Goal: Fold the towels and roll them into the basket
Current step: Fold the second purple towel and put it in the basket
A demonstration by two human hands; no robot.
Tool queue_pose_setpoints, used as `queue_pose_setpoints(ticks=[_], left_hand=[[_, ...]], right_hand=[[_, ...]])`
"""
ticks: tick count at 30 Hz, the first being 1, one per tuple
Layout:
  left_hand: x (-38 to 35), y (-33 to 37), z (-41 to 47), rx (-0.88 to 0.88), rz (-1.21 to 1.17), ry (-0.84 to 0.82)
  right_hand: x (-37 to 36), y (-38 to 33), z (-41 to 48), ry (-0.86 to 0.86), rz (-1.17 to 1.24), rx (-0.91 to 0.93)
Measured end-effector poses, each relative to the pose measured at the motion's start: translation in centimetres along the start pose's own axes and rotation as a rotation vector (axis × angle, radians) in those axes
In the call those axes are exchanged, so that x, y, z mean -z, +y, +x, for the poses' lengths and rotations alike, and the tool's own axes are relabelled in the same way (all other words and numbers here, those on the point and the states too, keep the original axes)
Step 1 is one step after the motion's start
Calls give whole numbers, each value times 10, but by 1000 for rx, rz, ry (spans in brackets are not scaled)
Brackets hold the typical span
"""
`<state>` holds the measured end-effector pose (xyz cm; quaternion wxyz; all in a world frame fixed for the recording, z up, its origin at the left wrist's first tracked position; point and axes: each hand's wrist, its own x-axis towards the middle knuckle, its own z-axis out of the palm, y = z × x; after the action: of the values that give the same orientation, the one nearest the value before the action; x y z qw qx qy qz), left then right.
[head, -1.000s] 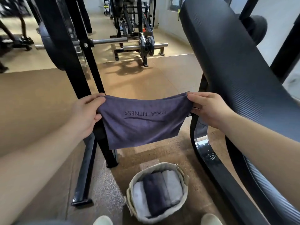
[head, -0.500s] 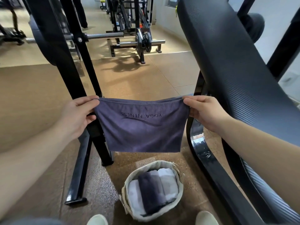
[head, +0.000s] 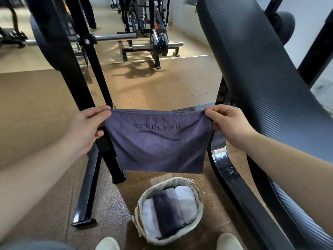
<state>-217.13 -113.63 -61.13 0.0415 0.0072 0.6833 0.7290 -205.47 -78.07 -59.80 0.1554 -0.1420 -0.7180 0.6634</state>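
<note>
Purple-grey terry towel [head: 158, 147], printed YOGA FITNESS upside down to the camera, hangs flat in the air between both hands, above the round pale woven basket [head: 167, 184] and apart from it. The left hand [head: 86, 129] pinches the top left corner between thumb and curled fingers; the right hand [head: 228, 125] pinches the top right corner the same way. The top edge is drawn taut and nearly level, the side edges slope inward, and the straight bottom hem hangs clear of the basket's rim.

In the basket three rolled towels lie side by side: a white roll [head: 148, 213], a dark purple-grey roll [head: 165, 212] and a pale grey roll [head: 187, 202].

A black steel rack post [head: 75, 83] stands just behind the left hand. The curved glossy black bench frame [head: 225, 168] passes close by the right hand and the basket. Between them lies a strip of tan speckled floor [head: 153, 91]. Two pale shoe tips [head: 107, 244] flank the basket.
</note>
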Motion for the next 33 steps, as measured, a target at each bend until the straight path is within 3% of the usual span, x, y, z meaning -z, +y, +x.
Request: queue_pose_setpoints(ticks=[13,24,29,33], left_hand=[[0,-11,-4,-87,224,-3],[-8,-14,-2,-33,351,-34],[-26,-16,1,132,342,132],[-42,-10,-2,248,273,147]], right_hand=[[6,1,-8,-44,-376,21],[7,5,-6,7,-418,-84],[0,13,-3,40,-530,-149],[-7,12,-6,81,-427,-254]])
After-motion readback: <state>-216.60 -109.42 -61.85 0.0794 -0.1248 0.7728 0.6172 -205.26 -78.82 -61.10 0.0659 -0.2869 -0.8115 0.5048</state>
